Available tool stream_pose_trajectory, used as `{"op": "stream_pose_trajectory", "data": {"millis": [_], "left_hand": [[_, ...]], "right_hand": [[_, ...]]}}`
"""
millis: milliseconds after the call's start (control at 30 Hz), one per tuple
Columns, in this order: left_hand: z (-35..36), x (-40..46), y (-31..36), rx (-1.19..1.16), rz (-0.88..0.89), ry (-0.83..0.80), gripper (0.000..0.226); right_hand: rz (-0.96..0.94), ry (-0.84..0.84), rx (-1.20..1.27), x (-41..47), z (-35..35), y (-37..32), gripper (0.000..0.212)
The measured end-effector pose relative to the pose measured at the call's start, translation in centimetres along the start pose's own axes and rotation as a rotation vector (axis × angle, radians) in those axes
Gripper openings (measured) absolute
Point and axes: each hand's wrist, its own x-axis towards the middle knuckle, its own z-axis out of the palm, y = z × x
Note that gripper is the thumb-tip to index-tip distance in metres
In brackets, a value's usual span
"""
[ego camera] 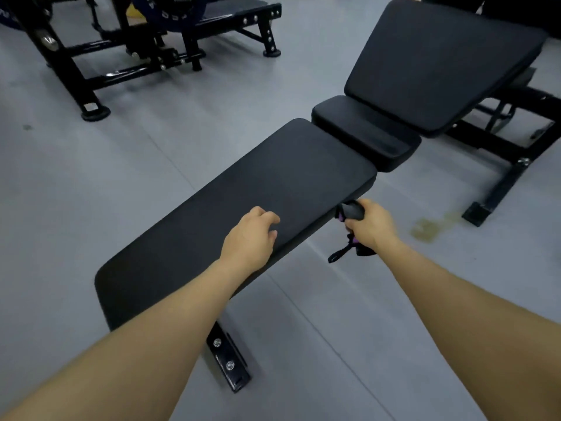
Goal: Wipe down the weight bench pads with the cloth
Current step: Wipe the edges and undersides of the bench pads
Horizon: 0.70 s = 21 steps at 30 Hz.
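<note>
No writing can be read for certain. The dark blue weight plate [158, 9] on the black machine [121, 47] at the top left carries pale letters, but they are too blurred and cut off to make out.

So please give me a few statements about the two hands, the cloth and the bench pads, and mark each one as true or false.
1. The right hand grips the bunched dark cloth with purple trim. True.
2. The left hand holds the cloth. False: it rests on the long flat black pad, holding nothing.
3. The cloth lies at the pad's right edge. True.
4. The big black back pad lies flat. False: it is tilted up.
</note>
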Motion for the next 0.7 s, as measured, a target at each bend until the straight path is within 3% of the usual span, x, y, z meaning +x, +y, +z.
{"op": "stream_pose_trajectory", "data": {"millis": [167, 467, 700], "left_hand": [[-5.5, 1.2, 3.8, 0.039, 0.025, -0.127, 0.032], [-14.9, 6.8, 13.4, 0.083, 0.201, -0.287, 0.035], [-14.7, 14.4, 24.4, 0.084, 0.391, -0.307, 0.042]], "right_hand": [[0.159, 0.023, 0.161, -0.9, -5.2, -2.1, 0.019], [0.277, 0.112, 0.246, -2.9, -18.0, -6.4, 0.019], [0.358, 0.256, 0.327, 0.7, -27.0, -2.9, 0.019]]}}
